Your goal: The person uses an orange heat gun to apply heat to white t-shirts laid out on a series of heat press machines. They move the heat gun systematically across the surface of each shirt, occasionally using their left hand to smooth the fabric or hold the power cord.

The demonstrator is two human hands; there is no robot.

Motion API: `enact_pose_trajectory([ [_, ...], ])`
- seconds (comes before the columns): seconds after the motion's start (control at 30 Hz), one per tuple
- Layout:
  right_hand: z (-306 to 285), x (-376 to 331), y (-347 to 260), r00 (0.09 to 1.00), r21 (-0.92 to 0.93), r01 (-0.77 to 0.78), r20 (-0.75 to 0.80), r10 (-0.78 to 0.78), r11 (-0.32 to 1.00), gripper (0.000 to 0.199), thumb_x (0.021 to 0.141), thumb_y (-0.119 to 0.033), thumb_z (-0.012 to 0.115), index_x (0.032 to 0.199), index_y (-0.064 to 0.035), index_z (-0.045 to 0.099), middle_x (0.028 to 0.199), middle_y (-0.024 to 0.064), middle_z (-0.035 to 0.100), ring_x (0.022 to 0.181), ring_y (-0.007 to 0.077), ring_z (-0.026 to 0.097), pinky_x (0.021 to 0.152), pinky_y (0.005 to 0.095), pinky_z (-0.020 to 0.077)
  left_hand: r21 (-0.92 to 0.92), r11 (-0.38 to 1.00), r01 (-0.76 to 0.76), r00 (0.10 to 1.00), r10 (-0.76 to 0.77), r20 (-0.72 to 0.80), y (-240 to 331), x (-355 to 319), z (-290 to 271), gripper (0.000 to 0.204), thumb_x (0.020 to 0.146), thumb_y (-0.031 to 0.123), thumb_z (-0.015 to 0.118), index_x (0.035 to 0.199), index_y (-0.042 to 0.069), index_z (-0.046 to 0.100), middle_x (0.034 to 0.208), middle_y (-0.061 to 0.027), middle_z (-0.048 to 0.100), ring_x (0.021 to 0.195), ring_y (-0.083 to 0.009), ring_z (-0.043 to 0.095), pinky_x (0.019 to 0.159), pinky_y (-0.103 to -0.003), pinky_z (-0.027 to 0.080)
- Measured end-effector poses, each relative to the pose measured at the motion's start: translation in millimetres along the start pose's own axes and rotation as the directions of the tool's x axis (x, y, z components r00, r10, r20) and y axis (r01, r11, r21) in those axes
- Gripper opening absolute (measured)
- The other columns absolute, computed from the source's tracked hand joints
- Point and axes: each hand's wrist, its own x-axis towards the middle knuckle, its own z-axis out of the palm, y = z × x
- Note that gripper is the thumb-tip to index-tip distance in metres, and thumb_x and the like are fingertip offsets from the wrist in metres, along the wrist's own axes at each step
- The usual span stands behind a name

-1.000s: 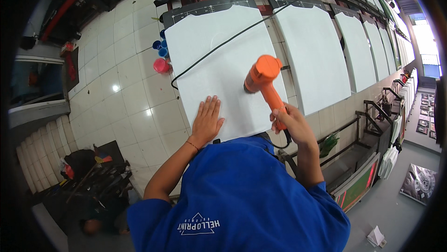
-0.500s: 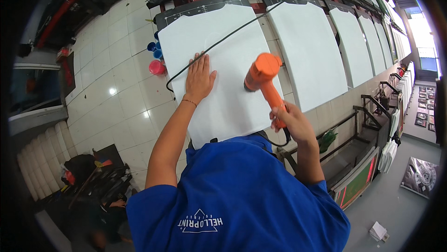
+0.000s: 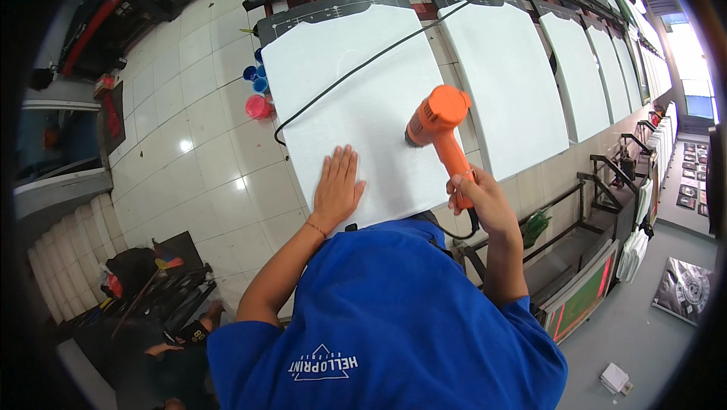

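Your right grip (image 3: 485, 199) clasps the orange heat gun (image 3: 444, 124); your flat, open left grip (image 3: 336, 192), on the white shirt (image 3: 356, 92), has drawn nearer you.

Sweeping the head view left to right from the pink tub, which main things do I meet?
Pink tub → left hand → orange blower, gripped by the right hand → third white shirt → black-and-silver picture.

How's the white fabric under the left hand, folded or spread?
Spread: the white fabric lies broad and flat over the dark board, whose far end shows past it; left hand palm-down on it.
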Motion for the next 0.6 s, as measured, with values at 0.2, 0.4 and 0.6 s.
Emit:
enact_pose_trajectory([
  [0.2, -4.2, 2.8, 0.6, 1.000, -0.040, -0.009, -0.026, 0.008, 0.999, 0.033, 0.093, -0.027, 0.060, 0.107, 0.0021, 0.055, 0.085, 0.0051, 0.059, 0.068, 0.0124, 0.061, 0.058, 0.0272, 0.0496, 0.024, 1.000, 0.013, 1.000, -0.013, -0.011, -10.5, 6.6, -7.9, 0.067, 0.097, 0.033, 0.051, 0.148, -0.006, 0.032, 0.157, -0.0225, 0.028, 0.147, -0.0380, 0.023, 0.120, -0.051, 0.017],
  [0.4, -9.9, -39.1, 7.7, 0.992, 0.024, -0.118, -0.051, 0.119, 0.993, 0.038, 0.093, -0.030, 0.062, 0.110, 0.0028, 0.055, 0.086, 0.0051, 0.060, 0.068, 0.0123, 0.061, 0.058, 0.0268, 0.0488, 0.115, 0.990, 0.086, 0.980, -0.063, -0.187, -45.8, 82.1, -5.9, 0.066, 0.098, 0.033, 0.049, 0.147, -0.007, 0.032, 0.156, -0.0237, 0.028, 0.147, -0.0373, 0.023, 0.120, -0.049, 0.016],
  [0.6, -12.1, -41.6, 19.3, 0.995, 0.073, -0.047, -0.088, 0.054, 0.996, 0.035, 0.094, -0.030, 0.062, 0.109, 0.0010, 0.055, 0.085, 0.0042, 0.059, 0.069, 0.0118, 0.061, 0.060, 0.0264, 0.0480, 0.081, 0.994, 0.075, 0.984, -0.060, -0.168, -33.3, 89.2, 0.6, 0.065, 0.098, 0.031, 0.049, 0.148, -0.008, 0.030, 0.157, -0.0240, 0.027, 0.147, -0.0388, 0.021, 0.120, -0.050, 0.015],
])
